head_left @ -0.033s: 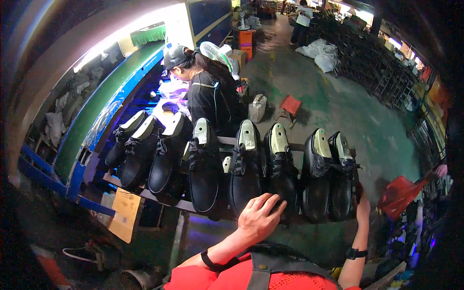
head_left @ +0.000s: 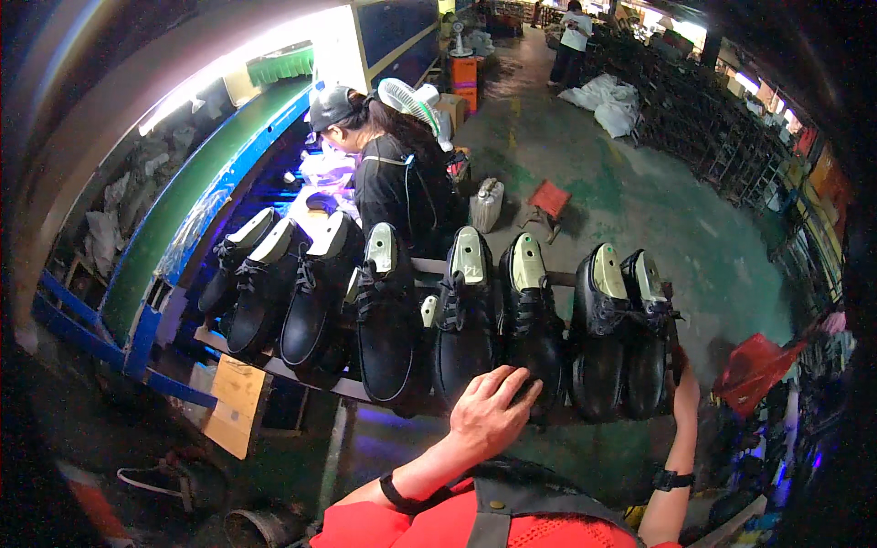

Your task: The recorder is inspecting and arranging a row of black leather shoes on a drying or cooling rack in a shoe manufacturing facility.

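A row of black lace-up shoes with pale lasts inside stands on a rack point(head_left: 352, 388) in front of me. My left hand point(head_left: 493, 409) is curled over the toe of a black shoe point(head_left: 533, 352) right of the row's middle, fingers bent round its front. Just left of it is another black shoe point(head_left: 464, 338), close to my knuckles. My right hand point(head_left: 687, 395) is at the rack's right end, beside the rightmost shoe point(head_left: 647, 356); its fingers are mostly hidden there, so its grip does not show.
A person in black point(head_left: 397, 183) bends over a lit work area at the left, beside a green conveyor point(head_left: 196, 164) with a blue frame. Beyond the rack are a white jug point(head_left: 487, 204) and a red-topped stool point(head_left: 550, 198). A red bag point(head_left: 754, 370) hangs at the right.
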Demonstrator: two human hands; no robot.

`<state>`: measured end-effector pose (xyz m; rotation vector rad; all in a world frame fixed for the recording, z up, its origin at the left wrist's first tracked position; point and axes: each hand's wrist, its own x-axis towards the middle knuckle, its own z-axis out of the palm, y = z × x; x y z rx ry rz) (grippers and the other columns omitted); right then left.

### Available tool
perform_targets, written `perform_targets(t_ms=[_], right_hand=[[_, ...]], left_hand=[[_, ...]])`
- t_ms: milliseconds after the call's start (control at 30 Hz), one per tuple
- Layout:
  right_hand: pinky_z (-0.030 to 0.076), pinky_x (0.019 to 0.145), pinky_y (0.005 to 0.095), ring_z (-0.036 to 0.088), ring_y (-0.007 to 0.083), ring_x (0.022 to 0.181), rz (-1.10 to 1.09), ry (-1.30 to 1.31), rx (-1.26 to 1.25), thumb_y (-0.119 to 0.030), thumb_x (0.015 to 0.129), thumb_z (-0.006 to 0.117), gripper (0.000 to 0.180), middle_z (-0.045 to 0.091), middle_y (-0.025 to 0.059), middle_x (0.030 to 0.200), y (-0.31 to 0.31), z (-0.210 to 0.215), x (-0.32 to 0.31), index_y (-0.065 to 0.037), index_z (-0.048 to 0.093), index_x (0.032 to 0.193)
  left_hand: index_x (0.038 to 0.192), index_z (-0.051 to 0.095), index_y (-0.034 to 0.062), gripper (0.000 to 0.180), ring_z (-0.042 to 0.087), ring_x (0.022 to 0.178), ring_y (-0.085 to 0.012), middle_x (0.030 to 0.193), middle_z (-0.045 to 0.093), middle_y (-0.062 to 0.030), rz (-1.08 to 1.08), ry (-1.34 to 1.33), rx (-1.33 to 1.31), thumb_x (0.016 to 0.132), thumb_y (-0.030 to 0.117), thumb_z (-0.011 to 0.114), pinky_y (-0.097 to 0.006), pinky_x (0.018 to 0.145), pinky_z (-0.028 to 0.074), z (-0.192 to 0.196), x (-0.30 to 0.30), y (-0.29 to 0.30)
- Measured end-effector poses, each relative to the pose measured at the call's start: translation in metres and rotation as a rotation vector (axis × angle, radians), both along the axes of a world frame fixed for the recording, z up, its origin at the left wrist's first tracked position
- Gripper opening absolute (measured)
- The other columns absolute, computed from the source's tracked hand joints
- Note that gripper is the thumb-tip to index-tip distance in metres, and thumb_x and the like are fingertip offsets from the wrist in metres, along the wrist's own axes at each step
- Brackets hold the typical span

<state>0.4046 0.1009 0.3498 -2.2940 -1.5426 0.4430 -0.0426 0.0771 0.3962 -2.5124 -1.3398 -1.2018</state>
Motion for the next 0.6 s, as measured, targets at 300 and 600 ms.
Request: perform_targets(t_ms=[300,600], right_hand=[[0.042,0.112,0.0431,0.058,0.0357,0.136,-0.034,0.144,0.055,-0.027,0.103,0.053,0.057,0.062,0.0188,0.145,0.0,-0.004,0.006,-0.008,0.046,0.156],[0.051,0.091,0.0557,0.066,0.048,0.113,0.028,-0.128,0.255,-0.023,0.11,0.038,0.046,0.07,0.0287,0.123,-0.005,-0.055,0.037,0.001,0.057,0.144]], left_hand=[[0.12,0.076,0.0156,0.043,0.063,0.116,-0.0278,0.127,0.066,-0.0071,-0.004,0.002,0.012,0.077,0.016,0.074,-0.041,0.094,0.054,0.001,-0.001,0.0],[0.119,0.077,0.0178,0.043,0.065,0.114,-0.0283,0.123,0.067,-0.0067,-0.013,-0.007,0.012,0.076,0.015,0.075,-0.043,0.093,0.055,0.0,-0.003,0.001]])
